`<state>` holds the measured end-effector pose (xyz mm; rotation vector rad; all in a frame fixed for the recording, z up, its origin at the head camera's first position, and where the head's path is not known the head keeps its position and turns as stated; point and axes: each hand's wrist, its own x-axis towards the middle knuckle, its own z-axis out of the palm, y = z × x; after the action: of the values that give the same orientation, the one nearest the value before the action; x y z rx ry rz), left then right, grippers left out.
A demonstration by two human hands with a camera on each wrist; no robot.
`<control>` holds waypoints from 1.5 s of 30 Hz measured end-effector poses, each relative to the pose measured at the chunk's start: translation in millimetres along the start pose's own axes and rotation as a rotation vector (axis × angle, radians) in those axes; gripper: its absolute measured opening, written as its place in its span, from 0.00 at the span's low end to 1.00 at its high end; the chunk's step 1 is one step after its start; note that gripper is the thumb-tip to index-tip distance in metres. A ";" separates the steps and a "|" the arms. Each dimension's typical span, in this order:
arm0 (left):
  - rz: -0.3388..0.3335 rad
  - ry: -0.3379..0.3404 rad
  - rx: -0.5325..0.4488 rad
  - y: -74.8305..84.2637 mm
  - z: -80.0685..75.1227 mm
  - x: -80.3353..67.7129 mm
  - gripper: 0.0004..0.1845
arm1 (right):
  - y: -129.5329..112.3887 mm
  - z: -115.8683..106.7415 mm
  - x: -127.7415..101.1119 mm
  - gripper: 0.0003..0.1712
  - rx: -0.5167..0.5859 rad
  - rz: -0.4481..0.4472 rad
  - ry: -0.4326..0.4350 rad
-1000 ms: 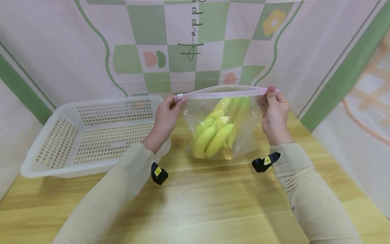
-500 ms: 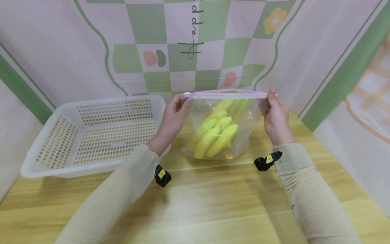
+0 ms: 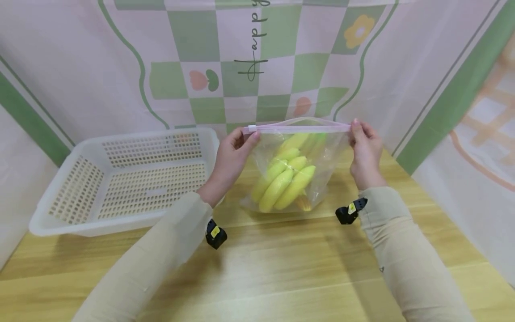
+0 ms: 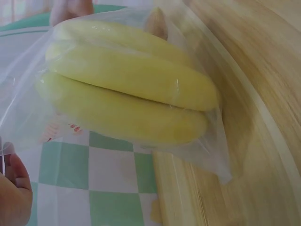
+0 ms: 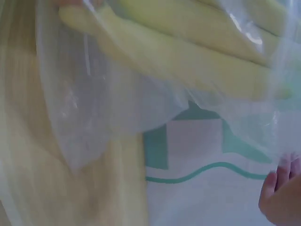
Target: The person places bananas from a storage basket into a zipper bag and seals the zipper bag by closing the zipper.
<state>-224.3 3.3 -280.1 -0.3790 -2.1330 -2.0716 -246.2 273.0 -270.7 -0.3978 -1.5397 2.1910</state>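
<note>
A clear zip bag [image 3: 327, 170] with a pink slider strip stands upright on the table, yellow bananas [image 3: 283, 183] inside it. My left hand [image 3: 231, 156] pinches the strip's left end, right by the white slider [image 3: 252, 128]. At the opposite end, my right hand [image 3: 365, 152] pinches the strip's corner between thumb and fingers. Between the hands the strip is stretched, and the film bows up behind it in the middle. In the left wrist view the bananas [image 4: 127, 89] fill the bag close up; the right wrist view shows bananas [image 5: 197, 56] through wrinkled film.
A white perforated plastic basket [image 3: 92, 228] stands on the left of the wooden table [image 3: 277, 268], close to my left forearm. Behind the table hangs a green and white checked cloth [image 3: 237, 80]. Small black cameras are strapped at both wrists.
My left hand has moved to the right along with the bag's left end and the slider. The right hand stays nearly in place. The bananas have shifted slightly in the bag.
</note>
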 end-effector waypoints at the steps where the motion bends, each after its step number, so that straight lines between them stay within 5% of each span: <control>1: -0.002 0.000 0.006 0.0 -0.4 -0.1 0.14 | -2.7 1.4 -0.2 0.12 -0.064 -0.033 0.022; 4: 0.004 -0.005 0.016 0.0 -1.1 0.4 0.14 | -12.1 7.7 -2.6 0.21 -0.256 -0.133 0.061; 9: 0.014 -0.011 0.025 1.7 -1.9 0.1 0.13 | -24.9 24.3 -13.0 0.21 -0.575 -0.353 0.049; 15: 0.020 -0.017 0.034 4.6 -1.8 -1.1 0.14 | -29.2 49.7 -38.4 0.22 -0.671 -0.518 -0.100; 24: 0.019 -0.048 0.098 5.0 -5.5 1.8 0.18 | -27.0 78.1 -69.9 0.21 -0.790 -0.577 -0.436; 28: 0.021 -0.082 0.162 6.3 -9.8 4.9 0.21 | -29.0 85.7 -75.9 0.21 -0.932 -0.654 -0.543; 35: 0.043 -0.122 0.322 10.0 -22.6 7.3 0.19 | -35.7 94.0 -78.0 0.25 -1.196 -0.660 -0.770; 45: 0.084 -0.212 0.518 10.9 -34.9 10.9 0.19 | -38.4 97.5 -78.3 0.20 -1.372 -0.637 -0.870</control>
<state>-234.2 -30.4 -265.2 -0.6188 -2.6101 -1.4093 -216.9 165.5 -202.3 0.7111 -2.8901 0.5095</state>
